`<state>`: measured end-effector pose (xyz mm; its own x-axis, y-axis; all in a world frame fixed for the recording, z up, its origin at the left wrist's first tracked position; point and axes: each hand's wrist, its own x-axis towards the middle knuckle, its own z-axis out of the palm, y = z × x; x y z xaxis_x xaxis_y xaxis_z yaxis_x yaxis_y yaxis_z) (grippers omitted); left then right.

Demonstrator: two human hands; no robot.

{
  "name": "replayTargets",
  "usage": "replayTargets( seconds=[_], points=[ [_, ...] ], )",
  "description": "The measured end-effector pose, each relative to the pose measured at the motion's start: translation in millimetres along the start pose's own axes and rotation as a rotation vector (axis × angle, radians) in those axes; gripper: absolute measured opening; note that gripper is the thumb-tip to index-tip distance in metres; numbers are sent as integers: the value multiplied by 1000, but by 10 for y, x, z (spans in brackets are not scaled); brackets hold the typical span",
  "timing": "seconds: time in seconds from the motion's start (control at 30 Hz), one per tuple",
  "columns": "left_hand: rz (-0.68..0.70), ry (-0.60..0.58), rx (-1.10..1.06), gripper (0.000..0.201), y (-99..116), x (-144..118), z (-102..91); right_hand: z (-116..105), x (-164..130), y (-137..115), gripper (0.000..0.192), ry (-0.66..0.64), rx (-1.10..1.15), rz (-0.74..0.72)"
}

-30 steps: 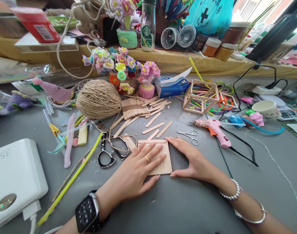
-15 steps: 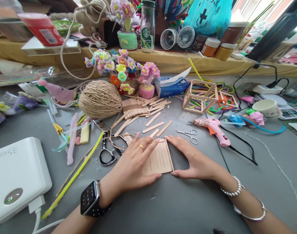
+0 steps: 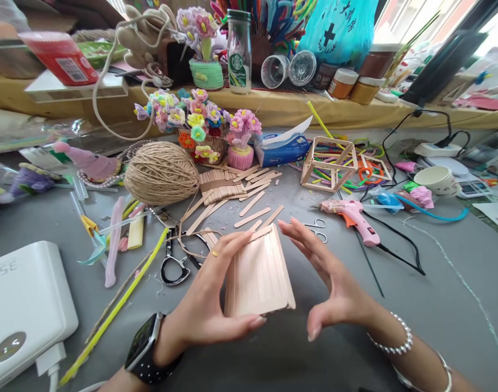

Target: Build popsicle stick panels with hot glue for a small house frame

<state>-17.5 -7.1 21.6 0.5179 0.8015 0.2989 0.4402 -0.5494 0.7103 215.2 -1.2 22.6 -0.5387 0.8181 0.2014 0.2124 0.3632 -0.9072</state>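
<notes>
Wooden panel [image 3: 257, 275], in left grip [image 3: 206, 296], right grip [image 3: 336, 286] nearby

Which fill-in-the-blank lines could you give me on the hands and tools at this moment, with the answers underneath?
1. The left hand grips the panel of wooden sticks, while the right hand holds ____.
2. The beaded bracelet is on the ____ wrist.
3. The body of the glue gun is ____ in colour.
4. In the camera view, the black-handled scissors lie to the ____ of the panel.

Missing words: nothing; right; pink; left.
</notes>
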Motion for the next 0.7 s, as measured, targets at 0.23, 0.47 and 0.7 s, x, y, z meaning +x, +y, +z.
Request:
replayTargets(
  seconds=[0.23,0.47,0.7],
  points=[
    [-147,-68,-702,76,-13,-5,-24,126,15,-295,91,127,-165,-36],
    [-190,-84,-1067,51,129,11,-71,217,116,-407,82,104,-560,-283],
    [-160,-18,-603,70,48,16,-55,175,77,-317,80,193,-458,-144]
  ],
)
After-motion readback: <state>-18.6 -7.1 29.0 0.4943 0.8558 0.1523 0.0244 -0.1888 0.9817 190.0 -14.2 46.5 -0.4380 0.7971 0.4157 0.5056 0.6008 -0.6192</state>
